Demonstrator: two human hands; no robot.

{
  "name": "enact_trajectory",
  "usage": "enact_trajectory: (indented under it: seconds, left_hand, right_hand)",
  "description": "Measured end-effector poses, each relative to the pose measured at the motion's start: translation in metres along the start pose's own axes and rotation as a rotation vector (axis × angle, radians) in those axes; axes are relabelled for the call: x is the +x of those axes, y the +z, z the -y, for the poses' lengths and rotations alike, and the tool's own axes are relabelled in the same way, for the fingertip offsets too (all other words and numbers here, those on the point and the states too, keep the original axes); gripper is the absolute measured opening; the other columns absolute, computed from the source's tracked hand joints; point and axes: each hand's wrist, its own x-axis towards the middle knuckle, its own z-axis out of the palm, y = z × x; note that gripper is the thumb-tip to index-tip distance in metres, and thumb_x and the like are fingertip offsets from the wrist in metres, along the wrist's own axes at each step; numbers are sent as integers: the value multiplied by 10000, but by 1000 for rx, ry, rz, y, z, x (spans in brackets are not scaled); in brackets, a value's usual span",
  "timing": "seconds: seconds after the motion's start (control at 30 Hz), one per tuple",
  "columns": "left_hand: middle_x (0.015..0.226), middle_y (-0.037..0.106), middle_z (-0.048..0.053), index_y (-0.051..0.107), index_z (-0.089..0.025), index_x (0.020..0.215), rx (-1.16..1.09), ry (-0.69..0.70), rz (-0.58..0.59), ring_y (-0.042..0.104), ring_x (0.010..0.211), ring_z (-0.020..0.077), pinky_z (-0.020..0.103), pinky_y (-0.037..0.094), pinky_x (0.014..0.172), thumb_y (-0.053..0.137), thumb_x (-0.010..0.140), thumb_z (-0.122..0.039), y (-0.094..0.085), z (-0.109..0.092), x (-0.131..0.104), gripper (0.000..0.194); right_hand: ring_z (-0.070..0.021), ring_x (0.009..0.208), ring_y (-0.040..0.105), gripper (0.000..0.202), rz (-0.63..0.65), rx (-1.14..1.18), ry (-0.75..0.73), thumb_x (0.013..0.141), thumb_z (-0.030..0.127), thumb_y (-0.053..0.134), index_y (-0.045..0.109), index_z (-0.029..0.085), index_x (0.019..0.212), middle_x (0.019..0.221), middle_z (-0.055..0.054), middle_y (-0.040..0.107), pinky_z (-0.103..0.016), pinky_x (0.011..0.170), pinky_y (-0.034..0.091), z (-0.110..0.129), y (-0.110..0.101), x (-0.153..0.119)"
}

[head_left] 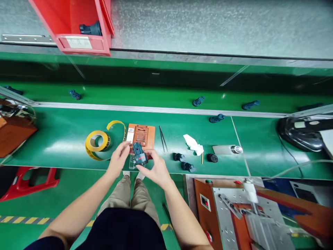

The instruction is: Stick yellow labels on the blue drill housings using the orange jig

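Note:
A dark battery pack [139, 157] with a narrow upper stem, a wider base and red lettering is held over the front edge of the green bench. My right hand [155, 168] grips its right side between thumb and fingers. On its left, my left hand [119, 157] is half curled, fingertips close to the stem; whether they touch it I cannot make out. Behind the pack lies an orange fixture block [151, 135] with a recessed middle and a white label. A small clear piece [132, 163] sits under the pack, partly hidden.
Left of the block is a yellow label roll [97, 141]. To its right are tweezers [163, 139], crumpled white tissue [194, 144], two dark packs [187, 167], a round black cap [212, 158] and a bottle [229, 149]. A metal-topped machine [226, 215] stands front right; a red bin [83, 45] is above.

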Motion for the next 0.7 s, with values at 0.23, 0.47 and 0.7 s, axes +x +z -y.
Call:
enact_trajectory:
  seconds: [0.23, 0.47, 0.7]
  left_hand:
    - [1150, 730, 110, 711, -184, 1147, -295, -92, 349, 672, 1046, 246, 356, 535, 908, 726, 846, -400, -4, -89, -9, 371]
    - [1156, 731, 117, 712, -177, 1142, -300, 56, 288, 689, 1024, 247, 351, 557, 883, 740, 833, -357, 16, -121, -48, 358]
    - [990, 737, 74, 727, -182, 992, -297, 142, 252, 672, 918, 216, 318, 537, 815, 775, 780, -374, 38, -134, -59, 290]
  right_hand:
    - [-213, 945, 668, 467, -34, 221, -8, 807, 349, 720, 547, 226, 1223, 1191, -94, 664, -373, 848, 545, 43, -13, -40]
    - [-57, 431, 309, 327, 92, 744, 269, 883, 556, 576, 499, 241, 916, 629, 83, 458, -174, 399, 195, 64, -21, -57]
    - [-47, 429, 252, 384, 61, 981, 317, 867, 593, 570, 452, 229, 843, 583, 78, 454, -157, 396, 103, 81, -29, -73]
